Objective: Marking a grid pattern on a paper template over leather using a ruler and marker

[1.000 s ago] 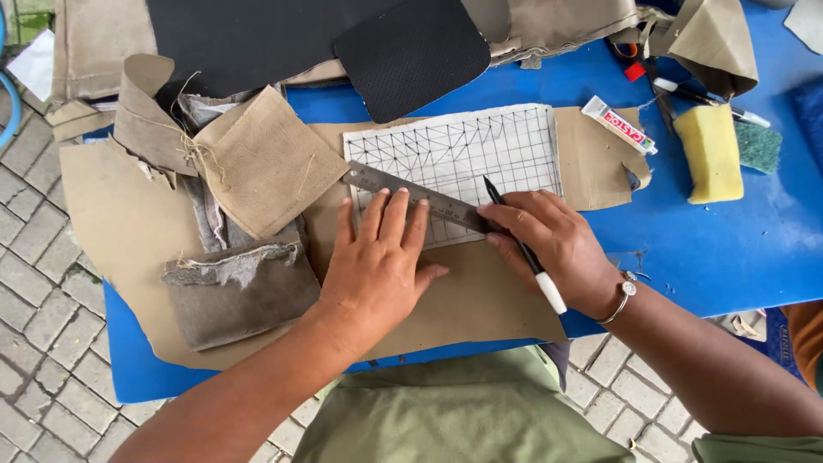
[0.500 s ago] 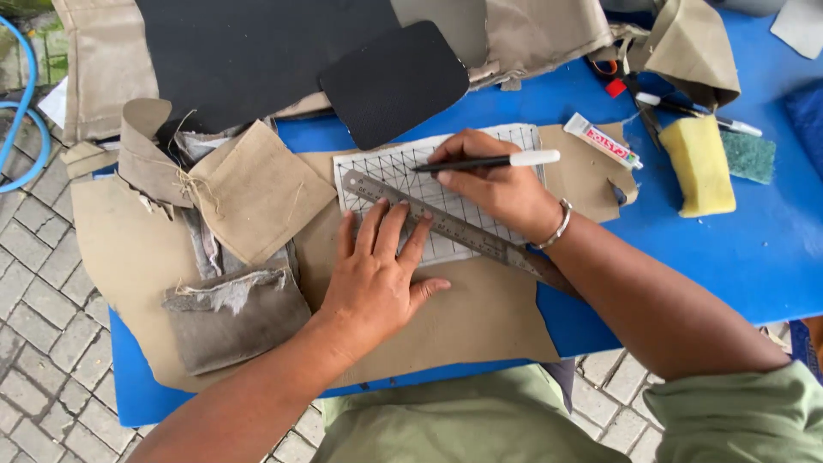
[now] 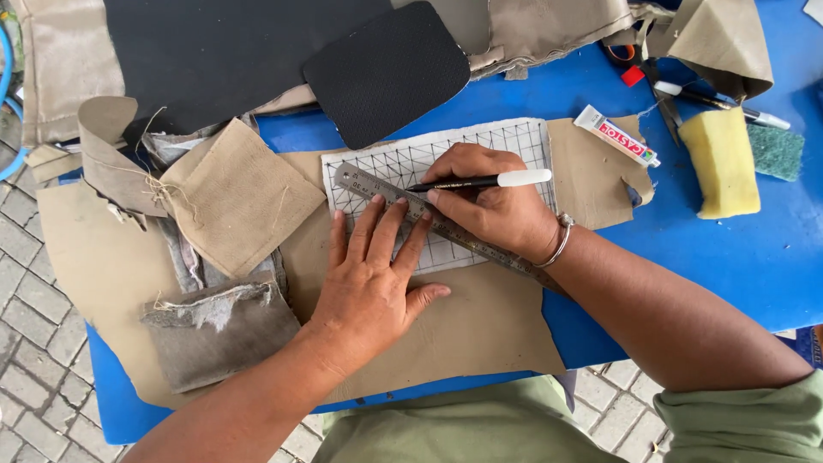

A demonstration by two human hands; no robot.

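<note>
Nearest the camera, the left hand (image 3: 370, 283) lies flat and open, fingers spread apart, palm down on a tan sheet of material (image 3: 480, 330) with the fingertips (image 3: 378, 204) pressing on a metal ruler (image 3: 446, 225). It grips nothing — it only bears down. The ruler runs slantwise across a white piece marked with a grid of lines (image 3: 403, 163), from upper left to lower right, where its far end passes under the right wrist.

Just beyond, the right hand (image 3: 493, 206) is closed around a black pen with a white cap end (image 3: 484, 181), held almost level, its tip pointing left and resting at the ruler's upper edge on the gridded piece. A thin bangle (image 3: 559, 244) circles that wrist.

To the left lie a square tan fabric patch (image 3: 240, 195) and a frayed grey scrap (image 3: 223, 330), both resting on the tan sheet. All of it sits on a blue table (image 3: 729, 257).

Farther off — a rounded black textured pad (image 3: 387, 73) overlaps a larger black sheet (image 3: 214, 51). To the right are a small white glue tube (image 3: 617, 135), a yellow sponge (image 3: 720, 161) and a green scouring pad (image 3: 776, 152) just beside it.
</note>
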